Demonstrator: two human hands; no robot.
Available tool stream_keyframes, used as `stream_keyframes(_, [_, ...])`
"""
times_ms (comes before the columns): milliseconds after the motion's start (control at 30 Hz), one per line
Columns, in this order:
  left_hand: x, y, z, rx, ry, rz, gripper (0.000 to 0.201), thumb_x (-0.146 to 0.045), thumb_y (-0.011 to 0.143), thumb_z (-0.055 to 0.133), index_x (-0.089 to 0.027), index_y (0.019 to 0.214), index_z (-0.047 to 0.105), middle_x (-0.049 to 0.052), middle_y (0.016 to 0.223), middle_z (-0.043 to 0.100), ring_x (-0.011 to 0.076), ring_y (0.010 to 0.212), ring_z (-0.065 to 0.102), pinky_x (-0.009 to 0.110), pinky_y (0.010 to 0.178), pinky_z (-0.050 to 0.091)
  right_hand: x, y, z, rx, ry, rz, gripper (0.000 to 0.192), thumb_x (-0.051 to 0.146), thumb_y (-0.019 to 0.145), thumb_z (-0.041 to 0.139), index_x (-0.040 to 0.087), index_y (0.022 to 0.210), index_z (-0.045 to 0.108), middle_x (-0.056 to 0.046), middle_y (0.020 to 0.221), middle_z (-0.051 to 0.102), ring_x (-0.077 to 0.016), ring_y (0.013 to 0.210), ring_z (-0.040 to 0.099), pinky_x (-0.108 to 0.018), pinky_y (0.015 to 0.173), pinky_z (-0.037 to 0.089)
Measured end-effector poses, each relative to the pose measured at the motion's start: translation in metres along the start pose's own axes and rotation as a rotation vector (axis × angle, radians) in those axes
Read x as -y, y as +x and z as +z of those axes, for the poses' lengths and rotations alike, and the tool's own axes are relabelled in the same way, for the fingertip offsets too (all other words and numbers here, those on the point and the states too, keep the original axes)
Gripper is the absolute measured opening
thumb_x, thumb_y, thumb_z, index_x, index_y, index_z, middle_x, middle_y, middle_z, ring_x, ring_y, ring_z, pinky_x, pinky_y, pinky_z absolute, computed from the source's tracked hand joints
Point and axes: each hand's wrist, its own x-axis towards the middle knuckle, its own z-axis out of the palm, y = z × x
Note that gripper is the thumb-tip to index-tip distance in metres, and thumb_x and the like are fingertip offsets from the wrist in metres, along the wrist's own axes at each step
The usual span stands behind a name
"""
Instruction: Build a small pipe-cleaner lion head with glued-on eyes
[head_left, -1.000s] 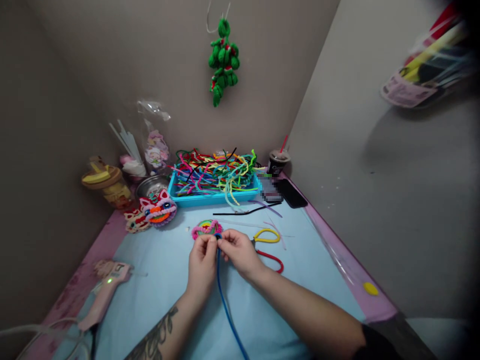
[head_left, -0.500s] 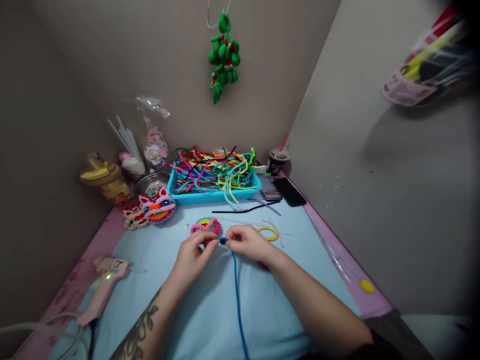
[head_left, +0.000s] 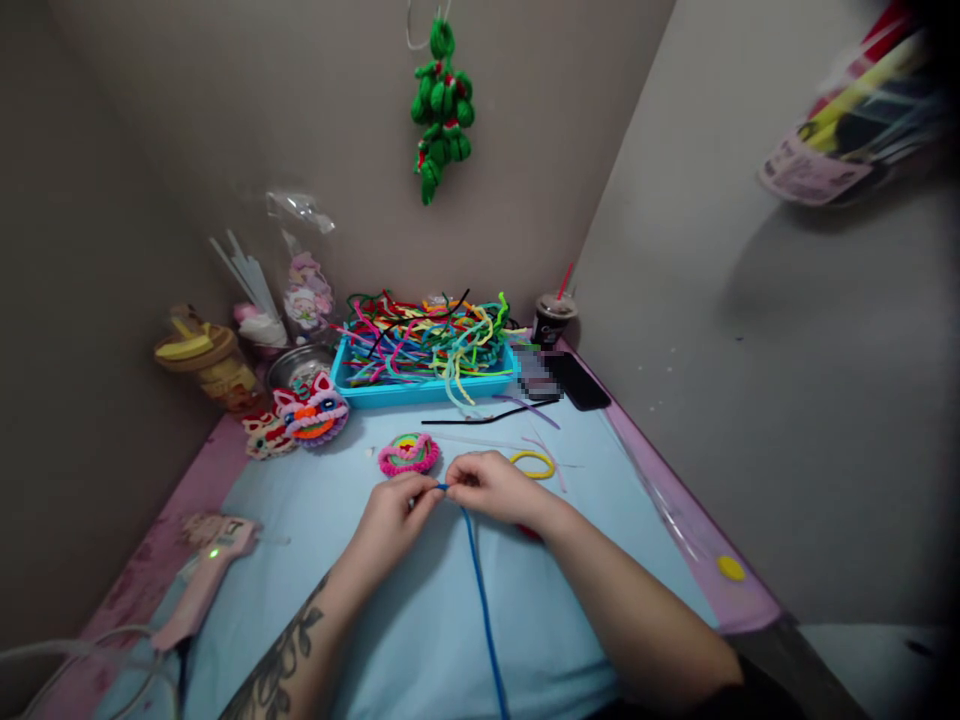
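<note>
Between my fingertips is the end of a blue pipe cleaner (head_left: 480,585), whose long tail hangs down toward me over the light blue mat (head_left: 420,620). My left hand (head_left: 405,505) pinches the small end from the left. From the right, my right hand (head_left: 484,485) grips the same piece close by, its fingers partly hiding it. Just beyond my left hand lies a round pink, green and yellow pipe cleaner piece (head_left: 409,455). Scissors with a yellow handle loop (head_left: 534,464) lie beside my right hand, partly covered by it.
A blue tray (head_left: 427,392) of colourful pipe cleaners stands at the back. Two lion-head pieces (head_left: 311,412) sit at left, above a pink glue gun (head_left: 202,580) with a lit green light. A black phone (head_left: 581,380) and a drink cup (head_left: 553,318) are back right.
My left fingers have closed onto the blue end, which earlier showed as a small curl held by my right hand. The tail has swung slightly to the right.
</note>
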Motion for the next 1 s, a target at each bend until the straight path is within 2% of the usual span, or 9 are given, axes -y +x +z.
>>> stream_keyframes(367, [-0.009,0.003,-0.003,-0.138,-0.257,-0.184,0.026,-0.037,0.076,0.056,-0.016,0.063,0.062,0.0,0.06,0.06,0.0143,0.059,0.052,0.022,0.055,0.039,0.003,0.002,0.008,-0.115,0.224,0.08,0.004,0.018,0.071,0.057,0.015,0.069,0.059,0.004,0.059,0.052,-0.0078,0.054,0.044,-0.019,0.052,0.034])
stream_keyframes(633, [-0.009,0.002,0.004,-0.254,-0.332,-0.26,0.026,-0.038,0.076,0.057,-0.014,0.07,0.066,0.001,0.063,0.062,0.0153,0.062,0.054,0.024,0.059,0.041,0.009,0.004,0.018,-0.235,0.262,0.086,0.009,0.023,0.072,0.058,0.016,0.065,0.057,0.003,0.06,0.055,-0.009,0.054,0.045,-0.021,0.053,0.036])
stream_keyframes(800, [-0.008,0.003,0.003,-0.236,-0.314,-0.262,0.026,-0.038,0.074,0.059,-0.014,0.071,0.067,0.002,0.066,0.065,0.0167,0.065,0.057,0.025,0.061,0.043,0.008,0.005,0.021,-0.333,0.225,0.081,0.006,0.02,0.072,0.056,0.016,0.068,0.057,0.003,0.061,0.054,-0.0094,0.056,0.047,-0.021,0.055,0.037])
stream_keyframes(1000, [-0.007,0.003,0.001,-0.225,-0.31,-0.268,0.026,-0.038,0.073,0.059,-0.013,0.071,0.068,0.003,0.069,0.065,0.0172,0.067,0.057,0.025,0.063,0.043,0.01,0.004,0.02,-0.314,0.205,0.048,0.007,0.019,0.073,0.055,0.016,0.066,0.056,0.004,0.061,0.053,-0.0093,0.056,0.047,-0.02,0.054,0.037])
